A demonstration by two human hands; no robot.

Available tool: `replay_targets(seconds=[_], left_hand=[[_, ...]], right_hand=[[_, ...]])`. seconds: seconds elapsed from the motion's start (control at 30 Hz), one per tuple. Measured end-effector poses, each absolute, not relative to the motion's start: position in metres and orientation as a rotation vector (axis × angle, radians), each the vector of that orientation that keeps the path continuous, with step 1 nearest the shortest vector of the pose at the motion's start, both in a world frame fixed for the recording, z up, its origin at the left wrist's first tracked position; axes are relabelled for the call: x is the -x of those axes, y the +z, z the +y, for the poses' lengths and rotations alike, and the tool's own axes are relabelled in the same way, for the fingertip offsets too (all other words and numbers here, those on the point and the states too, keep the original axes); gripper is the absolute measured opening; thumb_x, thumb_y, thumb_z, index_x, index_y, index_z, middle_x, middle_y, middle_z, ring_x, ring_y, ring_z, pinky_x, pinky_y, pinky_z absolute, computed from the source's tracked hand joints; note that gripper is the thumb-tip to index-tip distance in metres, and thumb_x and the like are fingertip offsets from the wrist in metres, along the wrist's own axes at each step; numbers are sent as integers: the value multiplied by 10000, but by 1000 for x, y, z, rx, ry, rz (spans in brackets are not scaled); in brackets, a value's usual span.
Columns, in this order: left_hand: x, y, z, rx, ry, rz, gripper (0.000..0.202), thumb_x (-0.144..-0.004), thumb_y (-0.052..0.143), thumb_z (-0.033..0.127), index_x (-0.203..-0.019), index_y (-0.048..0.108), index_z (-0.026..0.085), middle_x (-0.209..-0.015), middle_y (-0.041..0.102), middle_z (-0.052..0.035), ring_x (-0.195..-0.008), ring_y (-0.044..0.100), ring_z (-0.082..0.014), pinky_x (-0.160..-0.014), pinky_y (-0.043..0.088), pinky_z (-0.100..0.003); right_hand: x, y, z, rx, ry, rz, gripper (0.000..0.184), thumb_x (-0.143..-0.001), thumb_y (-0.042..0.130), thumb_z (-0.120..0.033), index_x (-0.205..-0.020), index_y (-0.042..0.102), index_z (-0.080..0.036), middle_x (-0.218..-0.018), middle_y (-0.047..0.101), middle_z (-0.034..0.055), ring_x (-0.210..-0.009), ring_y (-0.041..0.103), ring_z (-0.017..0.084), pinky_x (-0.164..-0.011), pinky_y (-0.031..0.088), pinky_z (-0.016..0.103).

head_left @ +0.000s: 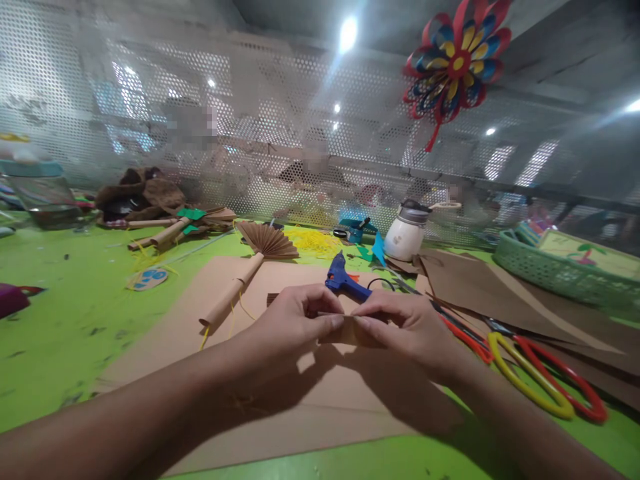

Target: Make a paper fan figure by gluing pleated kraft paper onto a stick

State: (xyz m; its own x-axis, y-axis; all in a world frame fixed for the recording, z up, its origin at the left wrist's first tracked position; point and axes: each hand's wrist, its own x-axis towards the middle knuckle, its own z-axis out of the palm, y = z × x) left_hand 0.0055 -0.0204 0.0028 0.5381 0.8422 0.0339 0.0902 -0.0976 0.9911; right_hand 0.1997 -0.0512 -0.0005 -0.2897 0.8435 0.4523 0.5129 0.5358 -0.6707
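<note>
Between my two hands is a small strip of brown paper (350, 331), pinched by both thumbs and forefingers. My left hand (305, 317) grips its left part, and my right hand (400, 323) grips it close by on the right. Just beyond the fingertips lies a blue glue gun (345, 277). A pleated brown paper fan (269, 240) lies to the left, joined to a rolled paper tube (233, 292) with yellow string. Under my hands is a large sheet of light brown paper (210, 407). Part of the strip is hidden behind my fingers.
Scissors with yellow handles (530, 380) and red-handled scissors lie right, near dark brown paper sheets (465, 293). A green basket (540, 267), a white jug (404, 233), yellow shredded paper (313, 241) and a glass jar (43, 193) stand farther back. A paper flower (459, 63) hangs above.
</note>
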Motion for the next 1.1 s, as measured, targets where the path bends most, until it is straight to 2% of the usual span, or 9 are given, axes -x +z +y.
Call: replay_targets(seconds=[0.17, 0.33, 0.5, 0.83, 1.1], left_hand=[[-3, 4, -26, -1331, 685, 648, 169, -728, 680, 188, -889, 636, 165, -839, 665, -22, -771, 591, -136, -676, 423, -243], [-4, -1, -22, -1358, 724, 787, 144, -700, 701, 191, -823, 651, 136, -752, 671, -26, -677, 575, -124, -621, 412, -238], [-7, -1, -21, -1337, 791, 802, 95, -659, 693, 122, -744, 654, 141, -671, 646, 14, -624, 575, -108, -609, 428, -227], [-8, -2, -22, -1413, 805, 854, 133, -670, 600, 84, -779, 650, 141, -722, 656, -12, -694, 577, -138, -623, 403, -239], [-10, -12, -14, -1599, 894, 799, 122, -698, 581, 105, -749, 677, 162, -715, 637, -2, -684, 555, -130, -636, 415, -242]], right_hand=[[-192, -1, -58, 1062, 445, -1946, 116, -792, 618, -133, -798, 722, -184, -674, 651, 1, -611, 540, 115, -578, 401, 241], [-190, -1, -58, 998, 384, -1981, 131, -798, 611, -110, -833, 722, -171, -689, 668, 12, -648, 575, 120, -623, 434, 243], [-193, -2, -56, 995, 434, -2005, 175, -820, 572, -102, -844, 730, -173, -626, 649, -1, -590, 564, 114, -591, 434, 243], [-194, -6, -53, 987, 297, -2112, 214, -805, 535, -50, -771, 715, -159, -606, 643, -8, -558, 554, 104, -552, 404, 231], [-191, -10, -51, 1039, 378, -2002, 223, -780, 549, -66, -847, 738, -165, -594, 662, -3, -538, 577, 114, -529, 436, 222]])
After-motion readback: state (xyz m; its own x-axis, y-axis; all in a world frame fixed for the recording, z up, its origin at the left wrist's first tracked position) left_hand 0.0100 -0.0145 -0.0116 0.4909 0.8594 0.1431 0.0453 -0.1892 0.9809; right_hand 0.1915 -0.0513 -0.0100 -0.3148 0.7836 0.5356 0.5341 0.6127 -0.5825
